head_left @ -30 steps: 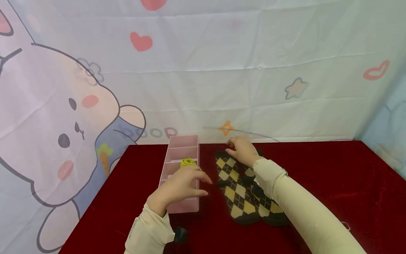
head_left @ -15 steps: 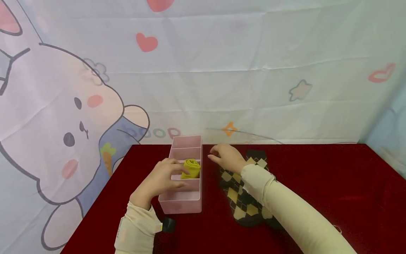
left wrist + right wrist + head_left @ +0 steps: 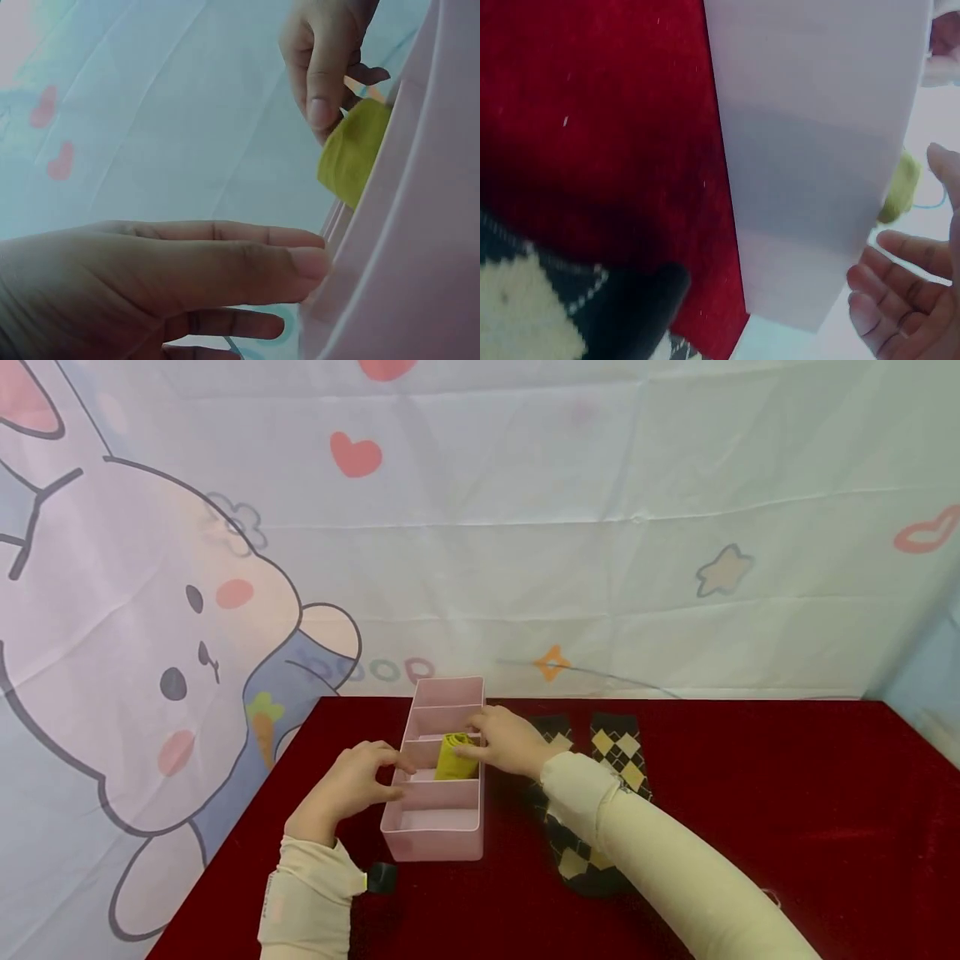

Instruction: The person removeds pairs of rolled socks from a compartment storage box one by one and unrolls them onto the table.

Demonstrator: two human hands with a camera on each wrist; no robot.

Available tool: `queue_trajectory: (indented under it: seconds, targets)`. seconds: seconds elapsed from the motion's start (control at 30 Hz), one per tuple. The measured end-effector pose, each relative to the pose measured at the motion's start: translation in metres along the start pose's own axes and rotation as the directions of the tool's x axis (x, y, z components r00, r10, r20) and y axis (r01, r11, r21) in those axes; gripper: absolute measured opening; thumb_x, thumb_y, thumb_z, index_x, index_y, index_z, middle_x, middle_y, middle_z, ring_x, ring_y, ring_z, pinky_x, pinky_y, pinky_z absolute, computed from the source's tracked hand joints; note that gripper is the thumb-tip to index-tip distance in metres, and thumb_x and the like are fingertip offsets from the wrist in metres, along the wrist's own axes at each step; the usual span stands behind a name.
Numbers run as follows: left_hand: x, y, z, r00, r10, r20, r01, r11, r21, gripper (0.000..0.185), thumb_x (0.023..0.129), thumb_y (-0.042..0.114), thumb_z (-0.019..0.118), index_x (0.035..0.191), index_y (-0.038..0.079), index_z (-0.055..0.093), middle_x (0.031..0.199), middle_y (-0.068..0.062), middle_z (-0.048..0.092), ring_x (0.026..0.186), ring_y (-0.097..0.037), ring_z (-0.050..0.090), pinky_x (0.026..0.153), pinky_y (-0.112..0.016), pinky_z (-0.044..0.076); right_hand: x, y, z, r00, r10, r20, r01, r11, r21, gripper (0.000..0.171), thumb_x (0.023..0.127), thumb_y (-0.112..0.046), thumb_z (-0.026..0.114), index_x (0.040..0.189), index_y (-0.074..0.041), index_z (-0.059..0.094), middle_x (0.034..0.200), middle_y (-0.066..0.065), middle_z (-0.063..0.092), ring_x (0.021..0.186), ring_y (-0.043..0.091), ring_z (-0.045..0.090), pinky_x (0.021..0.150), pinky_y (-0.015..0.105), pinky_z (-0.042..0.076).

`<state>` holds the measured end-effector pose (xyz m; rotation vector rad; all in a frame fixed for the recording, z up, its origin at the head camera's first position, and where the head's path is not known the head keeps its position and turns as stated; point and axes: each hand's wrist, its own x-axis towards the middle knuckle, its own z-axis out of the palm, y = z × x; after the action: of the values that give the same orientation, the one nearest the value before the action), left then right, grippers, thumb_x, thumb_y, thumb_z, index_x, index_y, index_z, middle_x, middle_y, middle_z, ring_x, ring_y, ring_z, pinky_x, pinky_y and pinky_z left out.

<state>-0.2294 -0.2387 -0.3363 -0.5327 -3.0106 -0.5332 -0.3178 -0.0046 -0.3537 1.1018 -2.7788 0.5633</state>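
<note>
A rolled-up yellow cloth point(image 3: 452, 762) stands in a middle compartment of the pink divided box point(image 3: 435, 845), against its right side. My right hand point(image 3: 510, 743) reaches over the box's right wall; its thumb is by the roll, and its fingers are spread in the right wrist view. Whether it touches the cloth, I cannot tell. At the box's left rim is my left hand point(image 3: 348, 787), fingers loosely bent and holding nothing. In the left wrist view, its thumb point(image 3: 307, 262) lies close to the box wall. Two black-and-yellow argyle socks point(image 3: 618, 745) lie flat, partly hidden by my right forearm.
The box and socks are on a dark red cloth-covered table point(image 3: 750, 793). Behind rises a pale printed curtain point(image 3: 525, 568) with a rabbit, hearts and stars. A small pale loop point(image 3: 772, 897) lies near my right sleeve.
My right hand has moved left from above the socks to the yellow roll. My left hand has drawn back left from over the box to its left rim.
</note>
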Motion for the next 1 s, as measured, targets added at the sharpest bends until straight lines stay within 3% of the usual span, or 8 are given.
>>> queue_trajectory:
  seconds: [0.2, 0.5, 0.8, 1.0]
  targets:
    - [-0.002, -0.003, 0.000, 1.000, 0.011, -0.020, -0.011, 1.000, -0.007, 0.025, 0.080, 0.012, 0.075, 0.104, 0.011, 0.072, 0.112, -0.009, 0.065, 0.114, -0.036, 0.055, 0.100, -0.062, 0.036, 0.002, -0.009, 0.004, 0.995, 0.059, 0.085, -0.055, 0.997, -0.058, 0.050, 0.088, -0.046, 0.065, 0.120, -0.007, 0.063, 0.110, 0.007, 0.060, 0.099, 0.018, 0.054, 0.091, 0.034, 0.049]
    - [-0.003, -0.005, -0.002, 1.000, 0.010, -0.029, -0.010, 1.000, -0.017, 0.024, 0.080, 0.013, 0.075, 0.104, 0.012, 0.072, 0.112, -0.009, 0.065, 0.113, -0.035, 0.055, 0.098, -0.057, 0.042, -0.003, -0.012, 0.005, 0.999, 0.038, 0.024, -0.036, 0.997, -0.062, 0.046, 0.084, -0.043, 0.071, 0.112, -0.007, 0.065, 0.103, 0.004, 0.055, 0.094, 0.016, 0.046, 0.082, 0.028, 0.048]
    - [-0.003, -0.003, -0.004, 0.999, 0.025, -0.045, -0.026, 0.999, -0.019, 0.023, 0.080, 0.009, 0.074, 0.103, 0.010, 0.072, 0.110, -0.009, 0.066, 0.112, -0.035, 0.056, 0.097, -0.054, 0.044, -0.003, -0.014, 0.003, 0.995, 0.046, 0.088, -0.048, 0.999, 0.018, 0.048, 0.084, -0.037, 0.072, 0.117, -0.006, 0.060, 0.102, 0.005, 0.066, 0.088, 0.015, 0.057, 0.084, 0.032, 0.050]
    - [-0.004, -0.002, -0.003, 0.999, 0.029, -0.043, -0.031, 0.999, -0.026, 0.024, 0.080, 0.006, 0.074, 0.104, 0.009, 0.072, 0.110, -0.009, 0.066, 0.112, -0.035, 0.056, 0.098, -0.053, 0.045, -0.004, -0.012, 0.005, 0.992, 0.061, 0.107, -0.068, 0.996, 0.059, 0.049, 0.083, -0.036, 0.072, 0.120, -0.007, 0.059, 0.101, 0.003, 0.067, 0.086, 0.012, 0.057, 0.081, 0.030, 0.051]
